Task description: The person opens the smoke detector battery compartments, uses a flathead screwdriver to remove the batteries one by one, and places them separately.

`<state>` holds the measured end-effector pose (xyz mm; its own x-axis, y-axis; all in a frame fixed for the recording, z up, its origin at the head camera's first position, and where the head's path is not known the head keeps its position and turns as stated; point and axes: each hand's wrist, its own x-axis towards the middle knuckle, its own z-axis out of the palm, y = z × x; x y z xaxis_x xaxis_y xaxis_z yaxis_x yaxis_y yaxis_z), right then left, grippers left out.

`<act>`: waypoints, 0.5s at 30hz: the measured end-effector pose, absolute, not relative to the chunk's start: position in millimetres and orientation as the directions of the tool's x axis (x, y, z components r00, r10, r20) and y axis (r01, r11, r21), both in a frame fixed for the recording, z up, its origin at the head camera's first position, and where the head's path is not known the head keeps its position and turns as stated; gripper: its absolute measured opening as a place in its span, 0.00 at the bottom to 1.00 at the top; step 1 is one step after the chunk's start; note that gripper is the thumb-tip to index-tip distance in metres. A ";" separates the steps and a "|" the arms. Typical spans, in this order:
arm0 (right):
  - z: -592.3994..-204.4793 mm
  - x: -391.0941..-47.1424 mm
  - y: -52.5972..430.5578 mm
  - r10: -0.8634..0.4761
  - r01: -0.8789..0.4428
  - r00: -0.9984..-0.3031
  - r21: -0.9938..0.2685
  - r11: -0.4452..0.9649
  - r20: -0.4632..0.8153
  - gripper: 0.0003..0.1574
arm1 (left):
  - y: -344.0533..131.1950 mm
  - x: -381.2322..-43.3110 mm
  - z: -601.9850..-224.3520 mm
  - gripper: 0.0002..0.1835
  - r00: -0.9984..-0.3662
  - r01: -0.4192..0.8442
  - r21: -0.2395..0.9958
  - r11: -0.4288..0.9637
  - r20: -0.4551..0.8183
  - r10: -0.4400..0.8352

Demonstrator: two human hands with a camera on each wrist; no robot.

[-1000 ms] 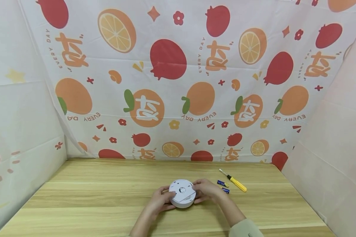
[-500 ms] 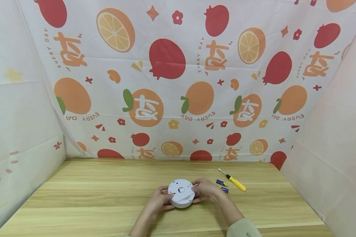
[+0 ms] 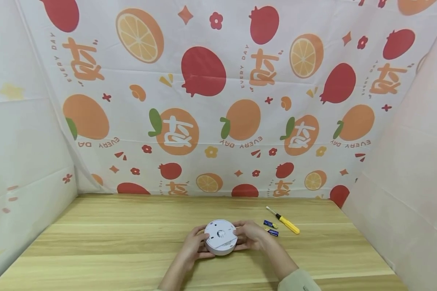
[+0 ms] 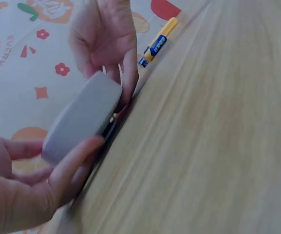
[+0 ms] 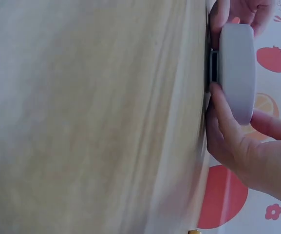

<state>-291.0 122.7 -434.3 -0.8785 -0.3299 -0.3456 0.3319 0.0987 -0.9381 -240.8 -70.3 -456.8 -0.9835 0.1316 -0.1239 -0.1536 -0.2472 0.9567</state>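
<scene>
A round white smoke alarm (image 3: 221,238) is held just above the wooden table, its flat back with small holes and a printed label turned up. My left hand (image 3: 194,244) grips its left rim, thumb on the edge of the back and fingers beneath. From the opposite side my right hand (image 3: 251,234) holds it the same way, thumb on top. The left wrist view shows the smooth side of the smoke alarm (image 4: 84,117) edge-on. In the right wrist view, a dark slotted part shows under the smoke alarm (image 5: 238,73).
Two blue-and-yellow batteries (image 3: 270,224) lie on the table right of my right hand. Beyond them is a screwdriver (image 3: 288,224) with a yellow handle. A fruit-print cloth (image 3: 240,161) hangs along the table's back edge (image 3: 131,195), with pale cloth on both sides.
My left thumb has slid slightly outward to the rim of the smoke alarm. Both hands keep their hold, and the whole head view has shifted slightly.
</scene>
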 end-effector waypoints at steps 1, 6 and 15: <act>-435.1 -290.3 122.6 -0.323 0.342 -0.879 -0.936 0.088 -0.351 0.27 | -71.0 -241.5 -458.1 0.27 -0.981 -0.156 0.956 -0.249 -0.121 0.150; -436.9 -287.9 121.4 -0.295 0.342 -0.890 -0.937 0.073 -0.348 0.28 | -72.5 -243.8 -461.7 0.31 -0.973 -0.153 0.958 -0.244 -0.103 0.206; -434.2 -286.3 116.2 -0.265 0.346 -0.900 -0.937 0.045 -0.345 0.29 | -67.3 -243.7 -459.2 0.23 -0.985 -0.126 0.970 -0.206 -0.098 0.139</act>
